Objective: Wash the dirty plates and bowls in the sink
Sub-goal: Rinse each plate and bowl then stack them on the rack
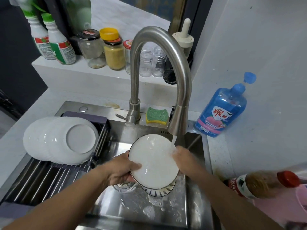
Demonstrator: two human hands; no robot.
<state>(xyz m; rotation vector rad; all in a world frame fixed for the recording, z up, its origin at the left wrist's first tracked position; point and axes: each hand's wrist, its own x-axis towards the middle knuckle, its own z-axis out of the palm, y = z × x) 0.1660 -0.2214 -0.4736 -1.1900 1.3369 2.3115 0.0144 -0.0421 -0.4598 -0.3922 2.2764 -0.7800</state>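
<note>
A white plate (152, 161) is tilted over the middle of the sink (132, 206). The left hand (121, 171) grips its rim at 8 o'clock, with the thumb (135, 166) on the face and the fingers curled under. The right hand (182, 158) is at the rim at 3 o'clock, but the water (172, 143) from the tap (159, 63) blurs its fingers, so I cannot tell how they lie. A bowl (159, 191) sits below the plate. Clean plates (59, 140) lean on the rack (49, 178) at 9 o'clock. A sponge (157, 116) lies at 12 o'clock.
</note>
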